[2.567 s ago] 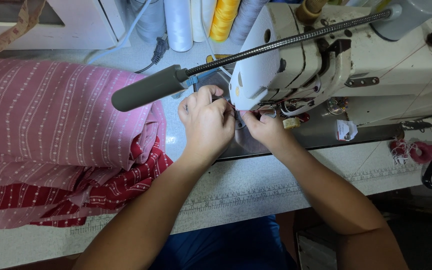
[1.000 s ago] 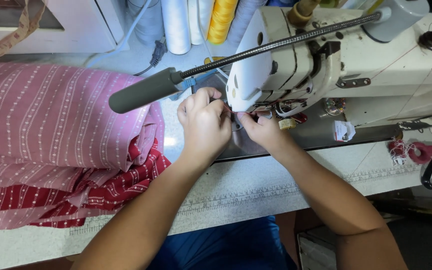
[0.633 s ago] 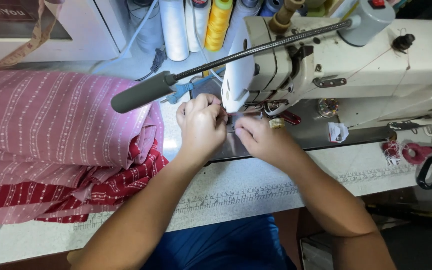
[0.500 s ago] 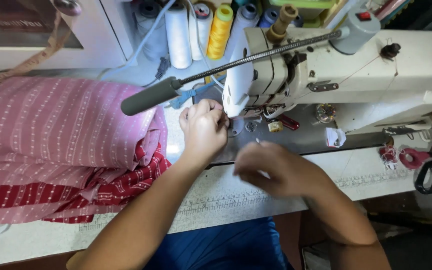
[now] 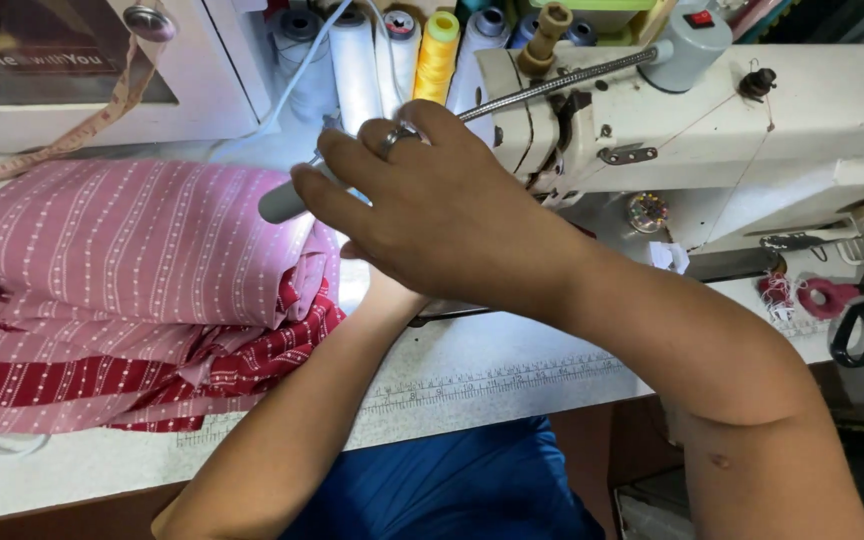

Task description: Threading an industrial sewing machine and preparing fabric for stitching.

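My right hand (image 5: 442, 210) is raised with its fingers spread and loose, holding nothing, reaching across toward the grey head of the gooseneck lamp (image 5: 282, 203); I cannot tell whether the fingertips touch it. It covers my left hand, of which only the forearm (image 5: 292, 430) shows, so its grasp is hidden from me. The forearm runs up beside the folded pink and red striped fabric (image 5: 142, 270), heaped on the counter (image 5: 492, 375) at my left. The white sewing machine (image 5: 752, 140) stands behind my right arm. Thread cones (image 5: 437, 55) line up behind it. Black-handled scissors (image 5: 857, 330) lie far right.
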